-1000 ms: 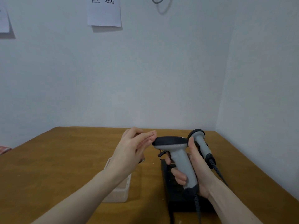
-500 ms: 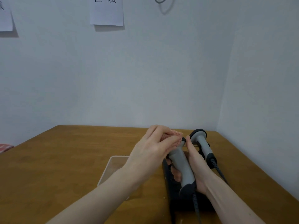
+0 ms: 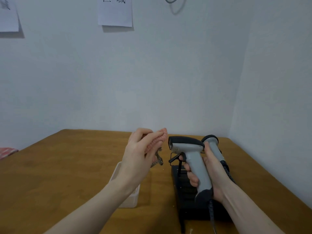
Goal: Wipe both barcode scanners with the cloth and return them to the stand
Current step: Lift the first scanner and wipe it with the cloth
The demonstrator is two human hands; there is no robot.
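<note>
Since half a second ago, drawn back leftward off the scanner head: left hand (image 3: 140, 154), now just beside it and apart from it.

Broad wooden table (image 3: 67, 166) against a pale wall (image 3: 152, 73), two paper sheets (image 3: 115, 11) taped high. On the table's right part, black stand (image 3: 189, 200), with a translucent plastic box (image 3: 131, 198) just left of it, partly hidden by the left forearm. Above the stand, held upright and slightly tilted, grey-and-black barcode scanner (image 3: 192, 159), head pointing left, cord trailing down from its base. Right hand (image 3: 212, 174) wrapped round its handle, fingers curled at the front, thumb up the back. Behind that thumb, second scanner (image 3: 213, 147), upright at the stand's far side. In the left hand, fingers pressed together and pinching a bunched pinkish cloth (image 3: 158, 141), a checked end dangling below.
</note>
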